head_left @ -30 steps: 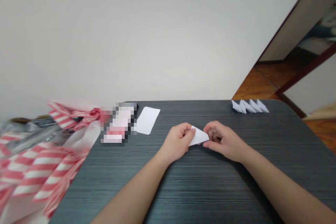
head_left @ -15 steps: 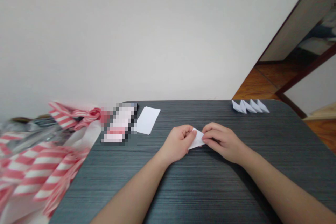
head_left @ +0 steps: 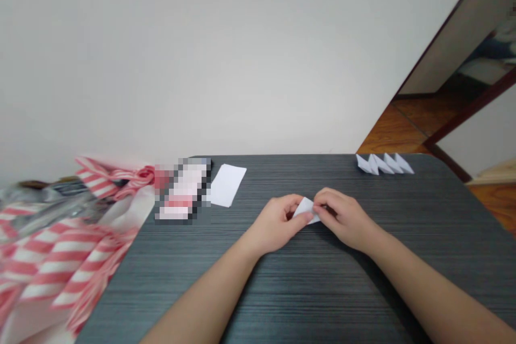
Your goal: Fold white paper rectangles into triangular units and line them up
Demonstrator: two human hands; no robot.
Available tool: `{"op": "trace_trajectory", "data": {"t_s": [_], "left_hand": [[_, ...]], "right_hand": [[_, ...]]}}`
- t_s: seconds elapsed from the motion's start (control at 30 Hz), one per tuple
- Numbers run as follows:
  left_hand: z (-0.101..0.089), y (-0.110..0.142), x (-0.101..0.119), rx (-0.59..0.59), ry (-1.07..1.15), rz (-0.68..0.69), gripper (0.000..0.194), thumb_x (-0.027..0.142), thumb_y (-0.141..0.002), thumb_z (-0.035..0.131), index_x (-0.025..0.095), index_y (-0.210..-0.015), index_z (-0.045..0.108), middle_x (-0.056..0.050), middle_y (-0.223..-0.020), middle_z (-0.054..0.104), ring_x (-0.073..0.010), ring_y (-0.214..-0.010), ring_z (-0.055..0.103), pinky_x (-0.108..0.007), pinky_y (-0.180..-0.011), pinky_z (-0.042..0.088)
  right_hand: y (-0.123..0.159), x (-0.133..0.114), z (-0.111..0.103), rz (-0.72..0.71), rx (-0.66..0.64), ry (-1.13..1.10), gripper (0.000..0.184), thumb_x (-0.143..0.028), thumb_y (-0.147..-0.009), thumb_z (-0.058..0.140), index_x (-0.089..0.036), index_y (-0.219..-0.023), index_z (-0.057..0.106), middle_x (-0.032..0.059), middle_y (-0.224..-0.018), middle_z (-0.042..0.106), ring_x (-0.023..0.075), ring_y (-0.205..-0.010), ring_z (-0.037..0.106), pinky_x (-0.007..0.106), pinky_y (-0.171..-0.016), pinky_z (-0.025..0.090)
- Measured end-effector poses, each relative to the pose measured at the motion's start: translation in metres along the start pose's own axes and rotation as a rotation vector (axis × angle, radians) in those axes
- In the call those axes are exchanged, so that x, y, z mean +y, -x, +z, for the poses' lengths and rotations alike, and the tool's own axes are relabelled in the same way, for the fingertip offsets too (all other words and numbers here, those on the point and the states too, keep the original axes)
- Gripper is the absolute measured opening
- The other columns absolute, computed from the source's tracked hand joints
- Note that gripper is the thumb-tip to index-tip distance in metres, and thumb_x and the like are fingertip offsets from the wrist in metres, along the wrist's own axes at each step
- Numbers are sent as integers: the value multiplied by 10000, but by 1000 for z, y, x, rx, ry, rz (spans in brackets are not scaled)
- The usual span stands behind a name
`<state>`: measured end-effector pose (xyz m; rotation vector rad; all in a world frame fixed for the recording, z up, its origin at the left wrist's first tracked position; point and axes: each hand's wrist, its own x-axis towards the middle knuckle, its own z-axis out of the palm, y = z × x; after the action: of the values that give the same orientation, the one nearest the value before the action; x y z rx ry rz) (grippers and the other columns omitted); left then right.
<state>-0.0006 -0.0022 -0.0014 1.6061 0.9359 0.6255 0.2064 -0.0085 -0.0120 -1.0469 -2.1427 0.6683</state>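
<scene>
Indoors, a pale wall (head_left: 242, 54) rises behind the dark, streaked counter (head_left: 274, 301) where I sit at work, with brown wooden floor (head_left: 387, 129) showing beyond the far right corner. Red-and-white striped material (head_left: 60, 258) lies heaped alongside, at left. On the counter, a pixelated flat object (head_left: 183, 191) lies near the far left corner, just beside plain white sheets (head_left: 228, 185); at far right, pointed paper pieces (head_left: 385, 164) sit in a tight row. My left hand (head_left: 278, 226) and right hand (head_left: 342, 217) come close together over the middle, both grasping a small folded paper (head_left: 303, 208). It sits between them, its left part clasped by my left thumb and fingers, its right side pinched in my right fingertips.
</scene>
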Motion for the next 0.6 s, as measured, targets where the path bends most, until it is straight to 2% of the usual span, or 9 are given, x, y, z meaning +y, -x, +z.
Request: {"op": "trace_trajectory", "data": {"t_s": [0.17, 0.27, 0.37, 0.43, 0.6], "left_hand": [[-1, 0, 0, 7, -72, -38, 262, 360, -947, 486, 152, -837, 603, 36, -576, 511, -99, -524, 470, -205, -506, 343], [-2, 0, 1, 6, -83, -32, 264, 361, -952, 474, 155, -849, 603, 36, -567, 518, -102, -522, 473, -205, -506, 337], [-2, 0, 1, 12, -76, -39, 263, 366, -948, 482, 157, -834, 594, 38, -560, 517, -102, -518, 472, -203, -502, 335], [-2, 0, 1, 10, -57, -45, 253, 367, -944, 489, 158, -851, 599, 40, -564, 518, -102, -515, 469, -200, -498, 339], [0, -1, -1, 13, -44, -13, 250, 367, -938, 508, 150, -914, 631, 10, -670, 602, -99, -541, 489, -200, -513, 355]], "right_hand": [[2, -2, 2, 114, 26, -44, 56, -181, -934, 528, -210, -967, 562, 18, -834, 615, 145, -701, 564, 260, -648, 436], [2, -4, 3, 219, 22, -148, 126, -240, -916, 573, -203, -1034, 551, 2, -803, 618, 131, -636, 553, 241, -585, 423], [0, -6, 0, 289, -55, -161, 95, -284, -898, 602, -189, -891, 594, -24, -673, 585, 123, -576, 517, 233, -541, 384], [-1, -8, -2, 327, -102, -161, 151, -295, -897, 600, -182, -798, 615, -31, -608, 570, 118, -546, 504, 229, -523, 367], [-2, -11, -5, 390, -131, -228, 247, -310, -929, 545, -178, -734, 619, -52, -507, 527, 101, -463, 479, 213, -478, 350]]}}
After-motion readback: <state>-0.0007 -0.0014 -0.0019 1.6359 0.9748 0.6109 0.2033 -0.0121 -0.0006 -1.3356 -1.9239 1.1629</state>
